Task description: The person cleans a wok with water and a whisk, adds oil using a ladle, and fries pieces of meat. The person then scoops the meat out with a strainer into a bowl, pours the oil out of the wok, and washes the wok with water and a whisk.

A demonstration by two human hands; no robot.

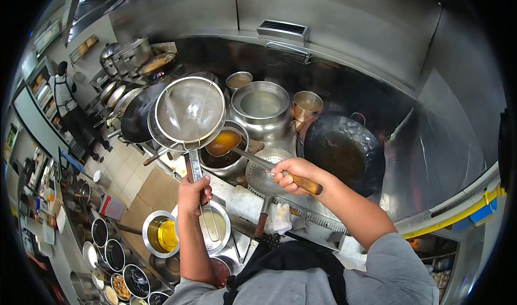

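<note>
My left hand (195,193) is closed around the metal handle of a round fine-mesh strainer (191,108), which is held up at the left with another round rim showing behind it. My right hand (296,174) grips the wooden handle of a ladle (258,160). Amber liquid (223,142) fills the ladle's bowl, which is over a metal pot (231,171) just right of the strainer. Below the ladle's shaft lies a perforated skimmer (264,177) with a wooden-ended handle. Part of the pot's opening is hidden by the ladle.
A large wide-rimmed pot (260,103) stands behind, with smaller pots (308,103) beside it. A dark wok (344,151) is at the right, another (137,116) at the left. Below my left arm are bowls with yellow liquid (163,236). A person (67,97) stands far left.
</note>
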